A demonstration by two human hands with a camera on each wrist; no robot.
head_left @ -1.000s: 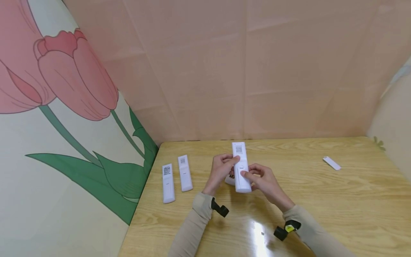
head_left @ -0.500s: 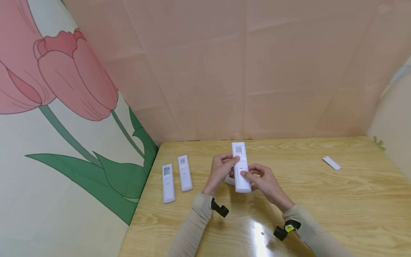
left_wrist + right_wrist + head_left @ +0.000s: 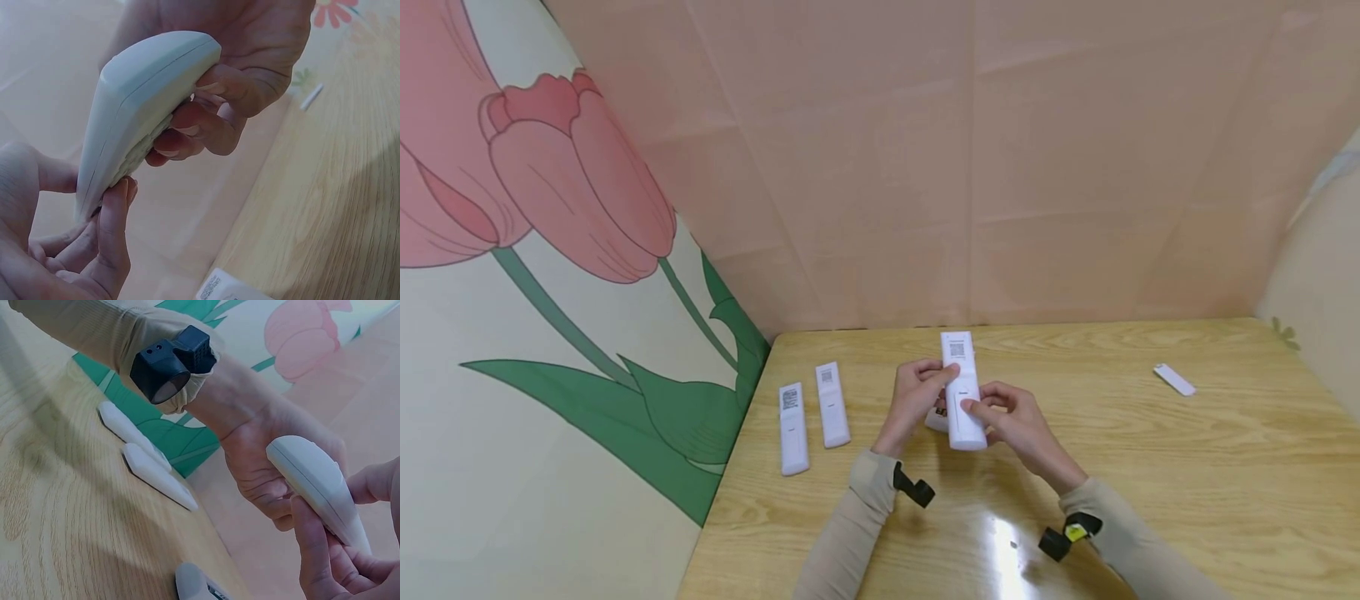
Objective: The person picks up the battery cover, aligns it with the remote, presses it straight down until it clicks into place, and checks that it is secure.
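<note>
Both hands on one white remote (image 3: 964, 386), lifted off the bench (image 3: 1112, 475), back face up, printed code at the far end. Left hand (image 3: 916, 395) grips its left side, thumb on the back; right hand (image 3: 1017, 418) grips the near end, thumb on the battery cover. Wrist views: fingers curled under, on the button side.

Just below and left, partly hidden, a second remote (image 3: 935, 421), its compartment uncovered. Farther left, two more remotes (image 3: 812, 417), backs up, side by side, slightly apart. Well off to the right, alone, a small white cover (image 3: 1175, 380).

Surface: pale wood grain, white glare (image 3: 1004, 554) near the front. Behind, a creased pink sheet (image 3: 970, 167). Left wall: tulip mural (image 3: 580, 175), red-pink blooms, green leaves. Right wall (image 3: 1322, 292) pale, with a small leaf print.
</note>
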